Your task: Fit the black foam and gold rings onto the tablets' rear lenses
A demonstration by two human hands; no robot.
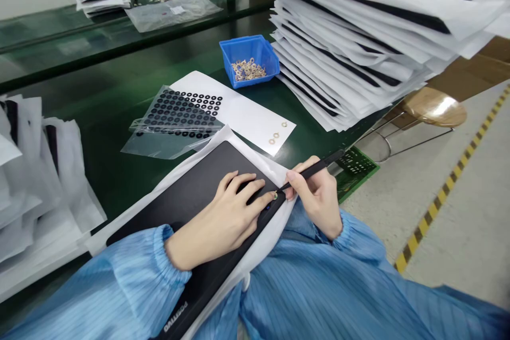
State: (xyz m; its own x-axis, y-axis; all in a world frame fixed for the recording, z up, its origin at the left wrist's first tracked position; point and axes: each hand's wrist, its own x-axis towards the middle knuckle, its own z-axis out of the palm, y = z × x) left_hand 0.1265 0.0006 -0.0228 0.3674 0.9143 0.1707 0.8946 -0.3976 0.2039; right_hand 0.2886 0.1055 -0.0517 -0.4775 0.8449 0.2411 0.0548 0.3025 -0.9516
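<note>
A flat black panel (199, 186) marked POSITIVO lies at a slant before me on a white foam sheet (229, 138). Across the panel rests my left hand (231, 210), fingers spread, the index fingertip beside a small ring (274, 196) near the panel's right corner. My right hand (314, 191) grips black tweezers (314, 167), their tip pointing at that ring; whether it touches is too small to tell. Beyond the panel lies a white sheet (247, 111) with a few tan rings, and black ring stickers (179, 111) partly under a clear plastic bag (171, 143).
A blue bin (249, 64) of tan rings stands farther back. At the right rises a tall stack of wrapped panels (358, 53); more wrapped sheets (43, 186) stand at the left. A stool (434, 106) and a striped floor line (442, 202) are beyond the table's right edge.
</note>
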